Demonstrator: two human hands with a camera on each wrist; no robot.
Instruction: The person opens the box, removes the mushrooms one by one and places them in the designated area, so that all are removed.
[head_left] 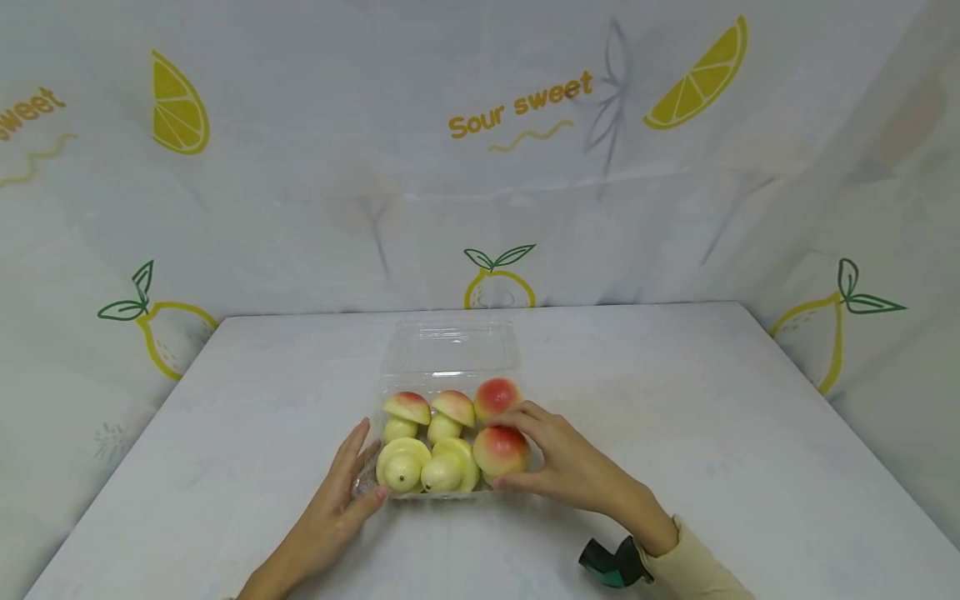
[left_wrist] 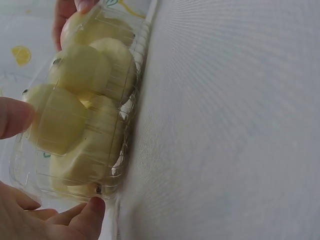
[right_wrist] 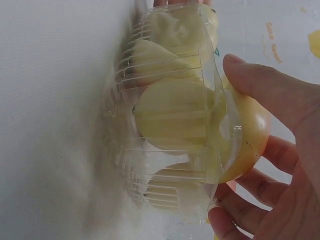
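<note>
A clear plastic box [head_left: 453, 496] holds several toy mushrooms with red-yellow caps and pale stems. Two at the back left [head_left: 444, 425] stand cap up, while two at the front left [head_left: 402, 472] show their stems. Another red cap [head_left: 497, 397] is at the back right. My right hand [head_left: 566, 458] grips the front-right mushroom [head_left: 501, 450], thumb at its front and fingers behind; in the right wrist view its cap [right_wrist: 252, 132] rises above the box rim. My left hand [head_left: 326, 512] holds the box's left end, thumb at the front corner, fingers along the side.
The box's transparent lid [head_left: 450, 350] lies folded back toward the far side. A white table [head_left: 645, 375] spreads around it, with a fruit-printed backdrop [head_left: 337, 125] behind. A dark wrist device [head_left: 615, 564] is at the right sleeve.
</note>
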